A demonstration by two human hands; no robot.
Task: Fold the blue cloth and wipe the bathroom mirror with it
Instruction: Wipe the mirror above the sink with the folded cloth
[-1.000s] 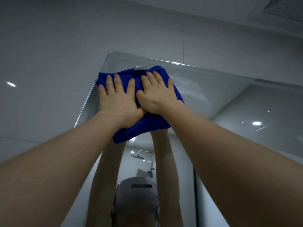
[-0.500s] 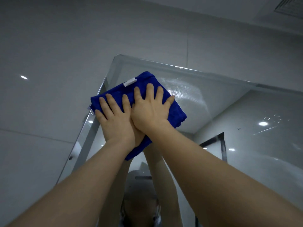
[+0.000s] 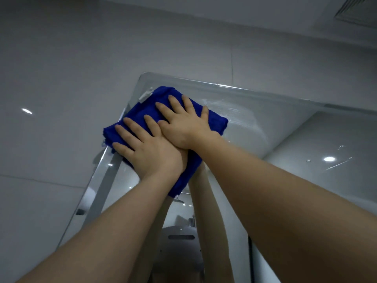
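The folded blue cloth lies flat against the bathroom mirror, close to its top left corner, with a white label at the cloth's upper edge. My left hand presses on the cloth's lower left part with straight, spread fingers. My right hand presses on its upper right part, fingers straight, its heel overlapping the left hand. Both arms reach up from below. Streaky wet marks show on the glass to the right of the cloth.
Grey glossy wall tiles surround the mirror on the left and above. A ceiling vent sits at the top right. The mirror reflects my arms, a shower head and ceiling lights.
Both hands and the cloth slid down and left from the mirror's top edge, and the cloth turned diagonal. The hands now overlap more, and the cloth's left corner reaches the mirror's left edge.
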